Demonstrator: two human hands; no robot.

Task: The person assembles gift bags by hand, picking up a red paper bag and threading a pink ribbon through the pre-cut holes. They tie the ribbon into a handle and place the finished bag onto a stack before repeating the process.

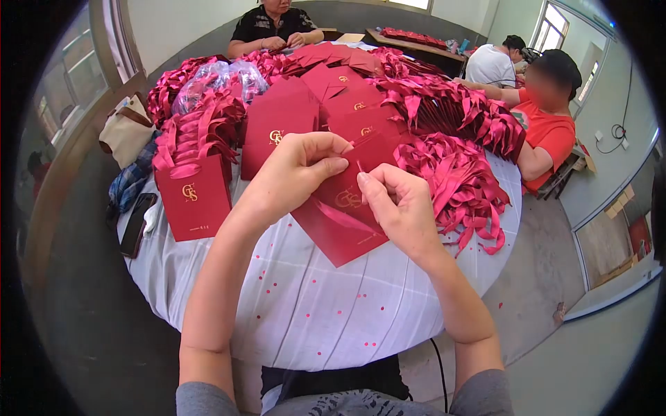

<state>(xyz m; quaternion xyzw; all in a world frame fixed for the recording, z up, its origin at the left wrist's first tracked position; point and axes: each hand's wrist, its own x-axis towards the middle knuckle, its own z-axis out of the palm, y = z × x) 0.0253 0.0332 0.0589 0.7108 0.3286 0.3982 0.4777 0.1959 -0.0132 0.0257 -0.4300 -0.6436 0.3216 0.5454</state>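
Observation:
A dark red paper gift bag with a gold monogram lies tilted in front of me over the near table edge of the stack. My left hand has thumb and forefinger pinched at the bag's upper edge. Close beside it, my right hand pinches a small pink ribbon end at the bag's upper part. A loop of pink ribbon hangs across the bag's front below both hands. More flat red bags lie just beyond my fingers.
A heap of loose pink ribbons lies right. Ribboned bags stand left, near a phone. Red confetti dots the white tablecloth. Clear plastic rests behind. Co-workers sit across and at right.

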